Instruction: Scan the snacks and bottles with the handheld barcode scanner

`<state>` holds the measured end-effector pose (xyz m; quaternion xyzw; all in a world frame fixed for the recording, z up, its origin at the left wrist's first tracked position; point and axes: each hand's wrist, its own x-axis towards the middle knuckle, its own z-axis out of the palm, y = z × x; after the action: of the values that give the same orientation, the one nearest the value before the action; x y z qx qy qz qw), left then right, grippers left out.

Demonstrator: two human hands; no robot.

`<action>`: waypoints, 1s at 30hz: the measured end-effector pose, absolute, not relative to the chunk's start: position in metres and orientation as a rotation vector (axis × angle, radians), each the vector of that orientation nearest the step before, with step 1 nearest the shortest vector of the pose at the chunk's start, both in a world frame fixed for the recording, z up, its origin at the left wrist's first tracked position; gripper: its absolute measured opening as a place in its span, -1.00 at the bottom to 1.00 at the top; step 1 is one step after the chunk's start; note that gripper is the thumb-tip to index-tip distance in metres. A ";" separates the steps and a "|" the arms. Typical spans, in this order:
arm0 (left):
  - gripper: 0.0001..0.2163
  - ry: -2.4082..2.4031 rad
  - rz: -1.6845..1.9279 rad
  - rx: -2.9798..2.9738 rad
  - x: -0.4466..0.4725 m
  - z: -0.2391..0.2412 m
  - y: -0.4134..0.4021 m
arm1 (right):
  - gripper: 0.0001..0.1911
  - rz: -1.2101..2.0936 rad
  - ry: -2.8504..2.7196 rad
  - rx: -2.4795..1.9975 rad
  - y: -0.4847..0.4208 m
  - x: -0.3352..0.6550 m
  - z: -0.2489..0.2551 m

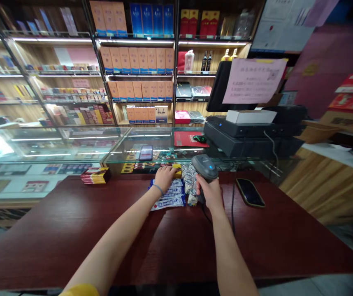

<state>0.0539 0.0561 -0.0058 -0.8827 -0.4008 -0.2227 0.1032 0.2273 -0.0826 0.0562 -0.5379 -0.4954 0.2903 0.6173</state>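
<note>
My right hand [211,193] is wrapped around the handle of a dark grey barcode scanner [205,167], which shows a blue light. My left hand [164,179] has its fingers curled on a small yellow-and-brown packet [178,171], partly hidden by them. Under and in front of that hand lie several blue-and-white sachets [169,201], side by side. Between the sachets and the scanner stand several small clear jars [192,198] with pale contents. A stack of yellow-and-maroon packets [95,175] sits at the left of the dark red table [102,242].
A phone [250,192] lies right of the scanner's cable. Behind the table is a glass counter [121,144] with a mouse [200,139] on a red pad. A monitor [219,88] and a cash drawer [226,142] stand at back right. Shelves of boxes [138,59] line the wall.
</note>
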 end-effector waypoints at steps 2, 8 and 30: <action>-0.76 -1.144 -0.690 -2.635 0.050 0.001 0.056 | -0.62 0.725 -1.080 -1.203 -0.083 0.226 0.056; -0.72 -1.086 -1.173 -2.626 0.013 0.020 0.036 | -0.65 0.751 -1.045 -1.172 -0.085 0.221 0.056; -0.82 -1.685 -3.983 -0.622 -0.107 -0.049 0.028 | -0.55 0.952 -1.508 -1.281 -0.091 0.129 0.024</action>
<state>-0.1069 0.0277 -0.0491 -0.1164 -0.3153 -0.7451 -0.5761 0.1294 -0.0906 0.0236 -0.5194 -0.6113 0.3860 0.4556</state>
